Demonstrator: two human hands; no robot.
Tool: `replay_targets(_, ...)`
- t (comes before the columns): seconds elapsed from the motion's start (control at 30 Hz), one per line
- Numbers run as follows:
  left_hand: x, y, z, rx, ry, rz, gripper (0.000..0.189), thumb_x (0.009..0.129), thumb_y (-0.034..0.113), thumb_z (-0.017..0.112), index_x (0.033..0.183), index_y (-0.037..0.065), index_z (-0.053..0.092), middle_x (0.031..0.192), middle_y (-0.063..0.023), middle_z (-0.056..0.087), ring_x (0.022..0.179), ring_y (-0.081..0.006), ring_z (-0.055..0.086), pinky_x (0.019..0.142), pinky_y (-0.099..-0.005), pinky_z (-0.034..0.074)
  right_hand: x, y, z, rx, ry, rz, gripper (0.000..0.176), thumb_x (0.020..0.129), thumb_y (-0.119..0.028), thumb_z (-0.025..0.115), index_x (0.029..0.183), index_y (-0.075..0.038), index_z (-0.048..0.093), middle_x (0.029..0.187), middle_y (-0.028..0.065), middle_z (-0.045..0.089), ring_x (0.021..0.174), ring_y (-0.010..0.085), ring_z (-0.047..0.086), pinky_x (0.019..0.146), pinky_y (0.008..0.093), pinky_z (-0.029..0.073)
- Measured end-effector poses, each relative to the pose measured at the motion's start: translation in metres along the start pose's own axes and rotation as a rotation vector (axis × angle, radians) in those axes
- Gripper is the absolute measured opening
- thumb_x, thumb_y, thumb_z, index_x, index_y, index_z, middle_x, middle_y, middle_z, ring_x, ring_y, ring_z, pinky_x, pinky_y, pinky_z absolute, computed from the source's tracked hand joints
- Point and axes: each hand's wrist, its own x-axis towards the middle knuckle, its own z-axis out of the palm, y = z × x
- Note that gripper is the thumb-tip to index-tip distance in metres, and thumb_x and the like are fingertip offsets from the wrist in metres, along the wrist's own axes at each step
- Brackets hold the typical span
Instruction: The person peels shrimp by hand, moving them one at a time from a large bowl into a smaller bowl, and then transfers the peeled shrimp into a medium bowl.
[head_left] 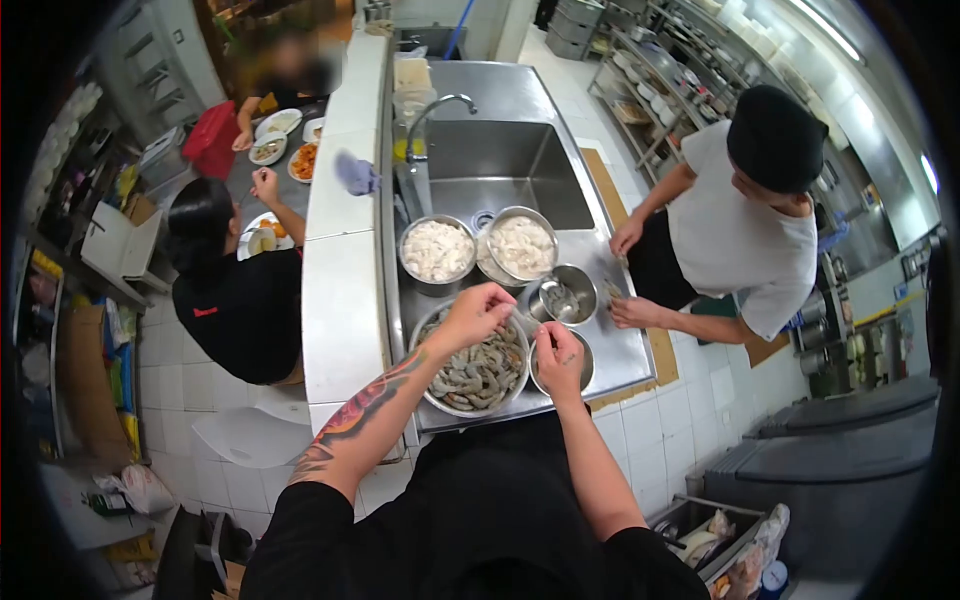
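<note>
My left hand [478, 314] is closed in a pinch above a large metal bowl [470, 412] heaped with grey unpeeled shrimp [480, 382]. Beside it, my right hand [560, 362] is also closed, over another metal bowl [590, 368] that it partly hides. Between the fingertips of both hands is a greyish, translucent shrimp [523, 318]. Just beyond stand two metal bowls of pale peeled shrimp, one on the left [438, 250] and one on the right [522, 246]. A smaller bowl [590, 290] with some grey shrimp sits near my right hand.
A steel sink [530, 175] with a curved faucet [440, 105] lies past the bowls. On the right, a co-worker [745, 210] in a white shirt handles shrimp at the counter edge. A white tiled ledge [345, 260] runs along the left; two people sit beyond it with plates of food.
</note>
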Motion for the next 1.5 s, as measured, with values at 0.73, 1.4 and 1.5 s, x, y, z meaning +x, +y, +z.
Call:
replay_targets(0.73, -0.003, 0.005, -0.01, -0.257, -0.003, -0.04, 0.028, 0.104, 0.022, 0.059, 0.123, 0.0, 0.057, 0.107, -0.0102, 0.07, 0.087, -0.0157, 0.069, 0.077, -0.0293, 0.058, 0.046, -0.004, 0.02, 0.181, -0.125, 0.108, 0.016, 0.094, -0.008, 0.07, 0.106, 0.003, 0.073, 0.097, 0.0099, 0.074, 0.078, 0.0128, 0.07, 0.07, 0.0273, 0.055)
replay_targets(1.4, 0.011, 0.008, -0.023, -0.208, 0.364, 0.154, 0.028, 0.102, 0.018, 0.062, 0.125, 0.001, 0.06, 0.116, -0.0079, 0.071, 0.089, -0.0122, 0.064, 0.076, -0.0278, 0.053, -0.003, 0.045, 0.156, -0.485, -0.463, -0.221, 0.013, 0.086, -0.014, 0.063, 0.093, -0.006, 0.071, 0.092, 0.0174, 0.069, 0.088, 0.039, 0.067, 0.079, 0.0486, 0.055)
replay_targets(1.5, 0.011, 0.01, -0.025, -0.215, 0.389, 0.155, 0.028, 0.102, 0.018, 0.062, 0.125, 0.002, 0.061, 0.115, -0.0074, 0.071, 0.089, -0.0119, 0.064, 0.076, -0.0278, 0.053, 0.004, 0.051, 0.165, -0.496, -0.469, -0.309, 0.016, 0.088, -0.015, 0.061, 0.096, -0.006, 0.072, 0.095, 0.0168, 0.069, 0.089, 0.0384, 0.068, 0.08, 0.0488, 0.055)
